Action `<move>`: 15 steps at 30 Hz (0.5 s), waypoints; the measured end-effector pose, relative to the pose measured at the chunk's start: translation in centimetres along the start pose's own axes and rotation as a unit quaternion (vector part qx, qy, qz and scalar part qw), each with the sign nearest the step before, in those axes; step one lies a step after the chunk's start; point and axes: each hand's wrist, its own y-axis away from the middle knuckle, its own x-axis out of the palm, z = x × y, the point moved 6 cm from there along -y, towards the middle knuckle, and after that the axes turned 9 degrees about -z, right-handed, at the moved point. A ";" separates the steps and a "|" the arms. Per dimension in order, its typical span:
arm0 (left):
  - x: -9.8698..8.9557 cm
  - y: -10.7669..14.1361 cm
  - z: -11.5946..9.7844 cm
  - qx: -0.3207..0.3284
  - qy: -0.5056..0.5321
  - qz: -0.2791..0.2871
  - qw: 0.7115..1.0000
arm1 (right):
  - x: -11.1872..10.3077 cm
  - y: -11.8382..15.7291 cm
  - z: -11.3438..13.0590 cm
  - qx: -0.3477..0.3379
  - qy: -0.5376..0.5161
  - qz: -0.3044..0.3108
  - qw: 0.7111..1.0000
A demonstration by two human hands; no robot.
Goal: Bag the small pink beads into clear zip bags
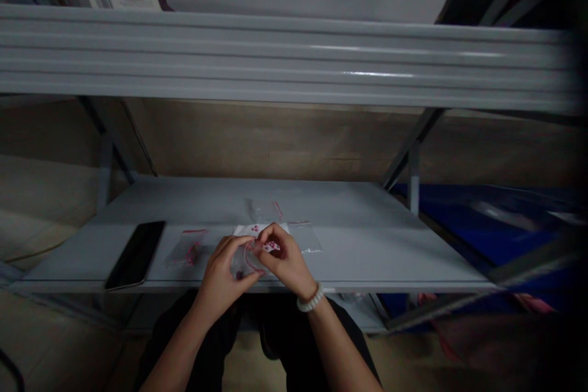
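Zip bag hangs bunched between both hands at lower centre of the frame, its long axis impossible to judge. Right hand sits slightly higher, fingertips pinching the bag's upper edge; left hand grips its lower side, fingers curled inward. Fingers hide most of the contents — only red specks show. Just beyond lies a white card, partly covered, on a grey shelf.
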 end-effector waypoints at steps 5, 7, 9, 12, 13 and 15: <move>0.0 0.1 1.4 -0.107 0.140 0.012 0.984 | 0.3 0.9 2.6 -0.124 0.038 0.093 0.987; 0.5 0.3 1.8 -0.166 0.240 0.052 0.955 | 0.3 1.1 2.7 -0.127 0.044 0.125 0.983; 1.1 0.7 2.1 -0.223 0.331 0.096 0.912 | 0.3 1.1 2.5 -0.125 0.053 0.135 0.982; 1.8 1.4 2.0 -0.297 0.416 0.140 0.848 | 0.4 1.1 2.5 -0.126 0.060 0.135 0.981; 1.9 1.5 2.0 -0.314 0.428 0.142 0.835 | 0.5 1.1 2.6 -0.124 0.055 0.134 0.982; 1.9 1.6 1.9 -0.338 0.433 0.131 0.825 | 0.6 1.2 2.7 -0.114 0.038 0.131 0.984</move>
